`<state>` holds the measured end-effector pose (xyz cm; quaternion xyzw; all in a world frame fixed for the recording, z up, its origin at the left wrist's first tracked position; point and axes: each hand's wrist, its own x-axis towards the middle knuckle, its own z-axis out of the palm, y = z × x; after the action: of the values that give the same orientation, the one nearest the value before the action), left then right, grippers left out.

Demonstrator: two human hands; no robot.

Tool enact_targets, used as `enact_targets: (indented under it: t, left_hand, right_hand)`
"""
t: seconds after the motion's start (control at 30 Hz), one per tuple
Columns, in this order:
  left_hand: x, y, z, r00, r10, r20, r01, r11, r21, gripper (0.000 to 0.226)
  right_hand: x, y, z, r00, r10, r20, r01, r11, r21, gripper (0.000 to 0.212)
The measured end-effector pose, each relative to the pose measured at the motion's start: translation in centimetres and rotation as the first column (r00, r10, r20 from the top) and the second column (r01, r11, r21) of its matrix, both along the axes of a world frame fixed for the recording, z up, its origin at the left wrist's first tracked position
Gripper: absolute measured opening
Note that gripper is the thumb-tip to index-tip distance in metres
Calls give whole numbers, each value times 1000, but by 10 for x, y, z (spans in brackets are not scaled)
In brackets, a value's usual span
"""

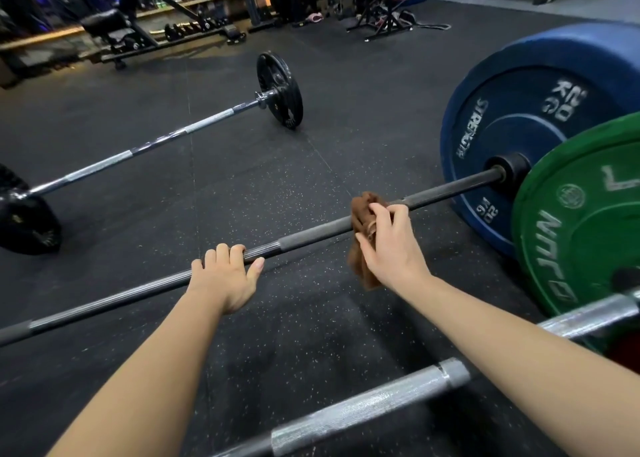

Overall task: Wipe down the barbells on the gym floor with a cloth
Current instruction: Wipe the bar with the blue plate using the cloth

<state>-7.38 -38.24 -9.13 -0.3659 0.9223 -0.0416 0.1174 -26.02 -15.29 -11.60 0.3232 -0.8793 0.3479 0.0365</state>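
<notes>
Right grip point(391, 245) clamps cloth point(362, 212) round dark barbell point(311, 233).

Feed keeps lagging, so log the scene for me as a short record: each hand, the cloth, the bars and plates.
left hand: fingers curled over dark barbell, no cloth
right hand: holds brown cloth around the same bar, nearer the plate end
blue plate: on the dark barbell, marked 20 KG
green plate: nearer, at right edge, overlapping the blue one
far barbell: on floor, black plates, untouched
near silver bar: foreground, untouched
</notes>
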Motion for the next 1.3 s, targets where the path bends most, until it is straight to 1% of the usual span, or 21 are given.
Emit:
enact_targets:
  t: [0.07,0.17,0.3,0.4,0.47,0.53,0.67,0.73,0.77,0.83,0.93,1.03,1.1,1.2,1.3]
  left_hand:
    - [0,-1,-1,1000,5,1,-5,1000,3,63]
    - [-2,-1,-1,1000,4,-6,-4,1000,3,63]
    - [-2,-2,-1,1000,0,-10,0,1000,-3,61]
    - [-2,-3,-2,1000,0,-5,0,1000,-14,61]
    - [-2,-3,-2,1000,-3,-5,2,1000,-20,60]
    - [-2,-4,-3,1000,-6,-3,6,1000,-24,60]
    - [-3,-5,-3,1000,-6,-2,6,1000,-21,61]
    - [-3,-6,-3,1000,-7,-1,7,1000,-19,61]
    - [-3,-6,-3,1000,-7,0,7,1000,-19,61]
    - [-3,-6,-3,1000,-7,0,7,1000,-23,62]
    - [-3,-6,-4,1000,-13,2,14,999,-30,61]
    - [-3,-7,-4,1000,-28,1,28,999,-36,61]
    - [-4,-9,-3,1000,-29,3,29,999,-36,61]
    - [-4,-8,-4,1000,-31,7,31,999,-39,60]
    - [-1,-7,-7,999,-46,5,46,995,-87,60]
  right_hand:
    - [-7,2,1,1000,-13,-19,13,1000,7,53]
    - [-23,11,3,990,-136,-35,135,991,-17,49]
    - [-37,18,2,941,-338,21,338,937,-85,46]
    - [-40,21,-1,906,-416,83,423,897,-126,45]
    - [-40,21,-3,919,-383,92,393,910,-133,45]
    - [-40,21,-4,945,-322,59,327,937,-123,46]
    - [-31,18,-4,985,-167,-49,166,986,-23,49]
    - [-24,14,-5,995,-72,-72,73,997,4,49]
    - [-22,12,-6,996,-54,-66,54,999,4,49]
    - [-23,9,-7,995,-84,-48,84,996,-16,48]
    - [-32,12,-5,976,-216,19,217,973,-75,46]
    - [-48,25,-6,900,-418,125,435,883,-176,45]
    - [-59,35,-7,859,-489,151,510,843,-170,48]
    - [-63,40,-7,892,-434,128,449,883,-139,48]
    - [-44,26,-3,953,-292,81,300,945,-133,47]
